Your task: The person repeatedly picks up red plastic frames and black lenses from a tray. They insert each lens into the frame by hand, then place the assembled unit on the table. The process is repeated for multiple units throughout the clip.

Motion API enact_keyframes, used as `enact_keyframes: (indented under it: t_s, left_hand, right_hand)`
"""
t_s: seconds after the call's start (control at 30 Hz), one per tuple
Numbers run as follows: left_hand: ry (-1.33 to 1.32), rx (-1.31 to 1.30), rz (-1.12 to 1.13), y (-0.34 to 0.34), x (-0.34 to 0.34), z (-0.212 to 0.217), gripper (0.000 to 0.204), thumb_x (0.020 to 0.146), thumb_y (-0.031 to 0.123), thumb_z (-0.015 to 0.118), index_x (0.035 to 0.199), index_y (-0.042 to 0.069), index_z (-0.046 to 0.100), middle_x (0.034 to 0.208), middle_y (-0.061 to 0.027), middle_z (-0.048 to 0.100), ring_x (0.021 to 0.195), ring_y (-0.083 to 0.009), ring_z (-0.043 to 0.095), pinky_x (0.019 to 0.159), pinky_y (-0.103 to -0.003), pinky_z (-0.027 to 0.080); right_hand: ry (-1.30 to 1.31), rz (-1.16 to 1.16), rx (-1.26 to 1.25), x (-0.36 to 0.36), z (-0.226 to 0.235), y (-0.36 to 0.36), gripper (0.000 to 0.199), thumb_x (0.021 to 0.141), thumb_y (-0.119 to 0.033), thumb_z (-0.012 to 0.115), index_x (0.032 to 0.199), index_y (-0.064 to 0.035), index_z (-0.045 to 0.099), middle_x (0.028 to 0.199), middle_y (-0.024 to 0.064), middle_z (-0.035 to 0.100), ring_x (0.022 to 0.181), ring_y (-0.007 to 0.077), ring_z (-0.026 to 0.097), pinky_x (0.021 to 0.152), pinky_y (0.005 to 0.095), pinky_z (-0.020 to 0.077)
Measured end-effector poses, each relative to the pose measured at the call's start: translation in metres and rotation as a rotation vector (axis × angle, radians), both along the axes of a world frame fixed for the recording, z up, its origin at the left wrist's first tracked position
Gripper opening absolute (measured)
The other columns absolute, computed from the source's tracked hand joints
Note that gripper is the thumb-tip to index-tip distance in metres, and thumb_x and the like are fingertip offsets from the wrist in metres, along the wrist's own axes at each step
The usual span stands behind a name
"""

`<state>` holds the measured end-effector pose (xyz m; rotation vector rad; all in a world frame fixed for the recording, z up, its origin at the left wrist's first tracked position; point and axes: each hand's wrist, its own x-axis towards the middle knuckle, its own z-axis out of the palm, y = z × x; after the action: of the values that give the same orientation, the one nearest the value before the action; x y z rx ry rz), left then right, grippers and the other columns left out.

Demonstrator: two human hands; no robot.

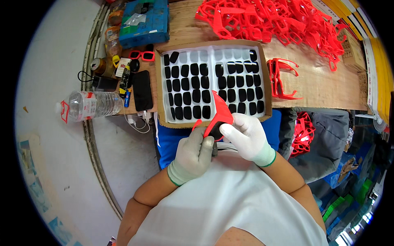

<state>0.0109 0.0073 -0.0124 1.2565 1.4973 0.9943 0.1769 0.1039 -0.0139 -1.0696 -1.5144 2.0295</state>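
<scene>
Both my hands wear white gloves with green cuffs. A red sunglasses frame (222, 110) is tilted between them, just over the near edge of a cardboard tray (161, 90). My left hand (192, 152) is closed round its lower left part. With thumb and fingers my right hand (247, 136) pinches the other side, the thumb pressing on a dark lens (215, 130) at the rim. Whether that lens is fully seated I cannot tell. Rows of dark lenses (185, 84) lie on white lining in the tray. Gloved fingers hide part of the frame.
A heap of red frames (262, 20) covers the back right of the table. Red sunglasses (280, 78) lie right of the tray. On the left are a phone (143, 90), a water bottle (94, 104) and a blue box (144, 22). A grey bag (324, 151) holds more red pieces.
</scene>
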Motion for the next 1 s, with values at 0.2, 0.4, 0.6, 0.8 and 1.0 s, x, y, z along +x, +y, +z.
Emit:
enact_keyframes:
  t_s: [0.2, 0.4, 0.6, 0.8, 1.0]
  left_hand:
    - [-0.059, 0.016, -0.06, 0.003, -0.009, 0.005, 0.026, 0.103, 0.016, 0.042, 0.106, -0.007, 0.055, 0.066, -0.0088, 0.064, 0.057, -0.0141, 0.064, 0.055, -0.029, 0.051]
    - [-0.095, -0.004, -0.107, 0.002, -0.013, 0.0, 0.028, 0.103, 0.015, 0.041, 0.11, -0.008, 0.054, 0.066, -0.0094, 0.064, 0.056, -0.0153, 0.063, 0.055, -0.029, 0.05]
    - [-0.224, -0.185, -0.103, 0.002, -0.015, 0.006, 0.029, 0.103, 0.015, 0.041, 0.116, -0.008, 0.052, 0.074, -0.0091, 0.063, 0.065, -0.0149, 0.062, 0.061, -0.031, 0.051]
    - [-0.345, -0.297, -0.133, 0.009, -0.015, 0.018, 0.031, 0.102, 0.015, 0.042, 0.12, -0.008, 0.052, 0.075, -0.0073, 0.062, 0.065, -0.0138, 0.06, 0.062, -0.031, 0.051]
    - [-0.319, -0.298, -0.111, 0.017, -0.013, 0.023, 0.031, 0.1, 0.012, 0.043, 0.121, -0.008, 0.054, 0.073, -0.0069, 0.062, 0.061, -0.0128, 0.059, 0.06, -0.03, 0.051]
  right_hand:
    - [0.451, -0.01, -0.615, -0.002, -0.002, 0.002, 0.035, 0.094, -0.024, 0.066, 0.115, 0.0037, 0.065, 0.109, 0.0096, 0.067, 0.097, 0.0165, 0.064, 0.09, 0.0335, 0.0527]
    - [0.4, 0.005, -0.556, 0.002, -0.011, 0.001, 0.035, 0.094, -0.024, 0.066, 0.117, 0.003, 0.065, 0.109, 0.0087, 0.068, 0.1, 0.0162, 0.064, 0.091, 0.0344, 0.0531]
    - [0.143, -0.055, -0.344, 0.0, 0.005, -0.003, 0.026, 0.097, -0.02, 0.062, 0.114, 0.0005, 0.065, 0.107, 0.006, 0.069, 0.097, 0.0123, 0.064, 0.088, 0.0306, 0.0531]
    - [0.364, -0.168, -0.594, 0.003, 0.013, -0.005, 0.025, 0.097, -0.017, 0.061, 0.114, 0.0014, 0.064, 0.107, 0.0084, 0.069, 0.096, 0.016, 0.065, 0.089, 0.0327, 0.0535]
    - [0.446, -0.149, -0.628, 0.005, 0.013, -0.001, 0.026, 0.096, -0.016, 0.062, 0.116, 0.0018, 0.065, 0.109, 0.0086, 0.068, 0.099, 0.0153, 0.064, 0.091, 0.0323, 0.0524]
